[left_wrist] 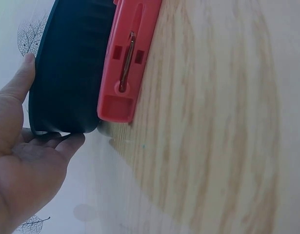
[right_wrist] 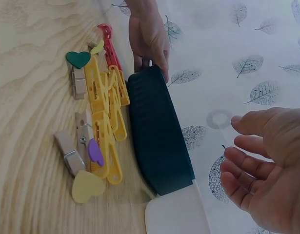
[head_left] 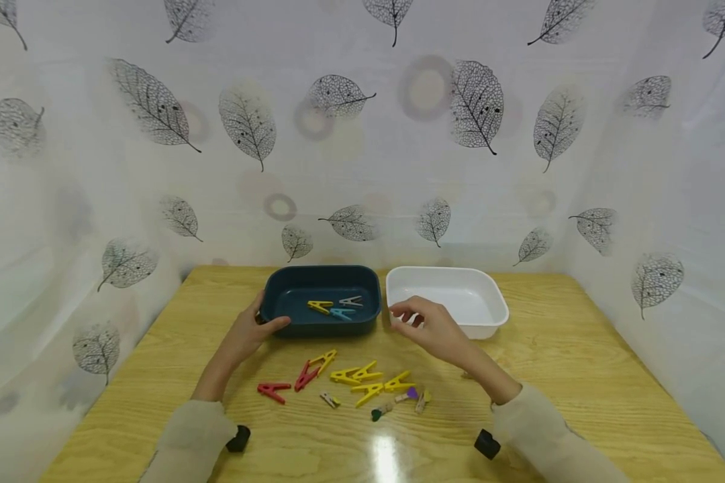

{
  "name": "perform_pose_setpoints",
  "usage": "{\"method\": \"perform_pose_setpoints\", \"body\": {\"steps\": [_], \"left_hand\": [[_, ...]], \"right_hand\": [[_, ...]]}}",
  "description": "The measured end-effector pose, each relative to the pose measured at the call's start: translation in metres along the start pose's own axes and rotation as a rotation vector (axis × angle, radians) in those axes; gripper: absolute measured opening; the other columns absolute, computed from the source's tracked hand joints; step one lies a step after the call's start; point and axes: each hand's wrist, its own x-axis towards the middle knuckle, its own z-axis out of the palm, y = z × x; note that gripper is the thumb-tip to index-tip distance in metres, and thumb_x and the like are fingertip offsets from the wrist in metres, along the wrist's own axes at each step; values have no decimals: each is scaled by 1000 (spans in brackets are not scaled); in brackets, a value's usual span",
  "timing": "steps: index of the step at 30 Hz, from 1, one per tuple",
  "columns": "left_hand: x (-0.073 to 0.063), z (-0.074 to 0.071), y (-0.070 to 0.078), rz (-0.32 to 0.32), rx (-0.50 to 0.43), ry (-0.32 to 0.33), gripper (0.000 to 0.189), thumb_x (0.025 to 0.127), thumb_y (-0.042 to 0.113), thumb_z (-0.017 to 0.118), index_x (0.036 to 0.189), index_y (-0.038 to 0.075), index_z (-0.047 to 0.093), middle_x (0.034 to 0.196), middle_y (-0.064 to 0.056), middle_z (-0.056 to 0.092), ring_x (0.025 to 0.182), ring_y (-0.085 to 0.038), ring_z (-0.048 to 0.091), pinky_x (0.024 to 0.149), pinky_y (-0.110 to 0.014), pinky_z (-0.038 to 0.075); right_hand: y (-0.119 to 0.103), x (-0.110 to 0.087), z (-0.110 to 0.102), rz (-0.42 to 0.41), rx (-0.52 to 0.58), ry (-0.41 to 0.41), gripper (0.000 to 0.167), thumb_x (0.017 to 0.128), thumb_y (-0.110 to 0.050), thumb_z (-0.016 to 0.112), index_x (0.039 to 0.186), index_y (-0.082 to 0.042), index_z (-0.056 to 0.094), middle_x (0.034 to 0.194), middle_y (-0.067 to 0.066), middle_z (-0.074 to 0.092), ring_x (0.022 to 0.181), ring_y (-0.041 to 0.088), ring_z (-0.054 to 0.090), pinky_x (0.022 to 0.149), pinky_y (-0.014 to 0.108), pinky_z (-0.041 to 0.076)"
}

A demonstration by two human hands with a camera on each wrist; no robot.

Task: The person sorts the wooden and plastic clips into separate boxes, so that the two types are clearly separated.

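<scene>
My left hand holds the left end of a dark teal plastic basin, thumb over the rim and fingers against the outer wall. Inside lie a yellow, a blue and a grey clothespin. My right hand is raised by the left front corner of a white basin, fingers loosely bent with nothing between them. Several yellow clothespins and two red clothespins lie on the table in front. A red clothespin looms large in the left wrist view.
Small wooden clothespins lie nearest me, with a green heart, a purple heart and a pale yellow heart. The basins stand side by side toward the wooden table's back edge. A leaf-printed curtain hangs behind.
</scene>
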Motion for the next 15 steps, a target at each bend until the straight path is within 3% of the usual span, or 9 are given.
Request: {"method": "perform_pose_setpoints", "body": {"steps": [15], "left_hand": [[-1,0,1,-20,20,-1,100,101,40,68,165,1,2,169,-28,8,153,-48,15,121,-62,21]], "right_hand": [[6,-19,0,19,13,-32,23,97,-9,73,118,1,73,107,12,72,89,16,64,76,33,58]]}}
